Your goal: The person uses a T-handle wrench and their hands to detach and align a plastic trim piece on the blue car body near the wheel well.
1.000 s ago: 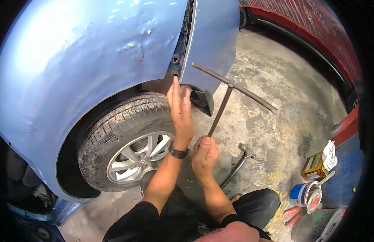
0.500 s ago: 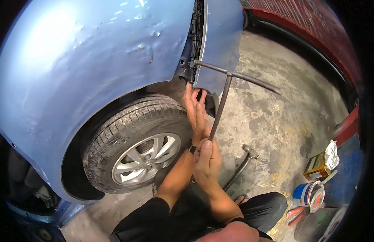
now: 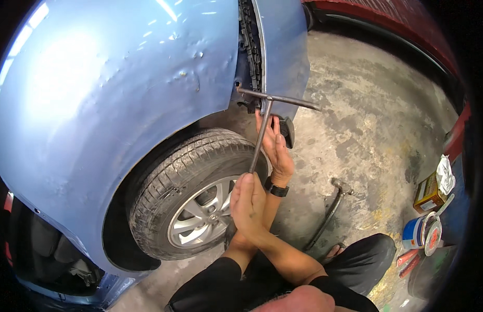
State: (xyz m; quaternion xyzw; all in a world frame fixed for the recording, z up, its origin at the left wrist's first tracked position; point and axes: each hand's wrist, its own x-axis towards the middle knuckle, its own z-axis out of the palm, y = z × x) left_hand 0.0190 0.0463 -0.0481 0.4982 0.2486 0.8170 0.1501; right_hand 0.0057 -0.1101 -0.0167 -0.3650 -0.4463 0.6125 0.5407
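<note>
1. Dented pale-blue metal car fender (image 3: pixel 163 91); its lower right edge is by the crossbar's left end.
2. Right hand (image 3: pixel 247 205): fingers closed round the stem foot of a dark T-shaped metal bar (image 3: pixel 262 127), which extends upward, crossbar slanting down rightward.
3. Left hand (image 3: pixel 279 151): fingers extended, gripping nothing visible; fingertip contact unclear.
4. Blue-and-white round tin (image 3: pixel 414 232): label illegible.

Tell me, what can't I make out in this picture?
All in the head view:
Lower end of the T-shaped bar: covered by the right hand.
Part of the left forearm: behind the right hand and right forearm.
Whether the bar's left tip touches the blue car: too small to tell.
Blue car's top: cut off by the upper edge.
Red car: cut off by upper edge and dark rim.
</note>
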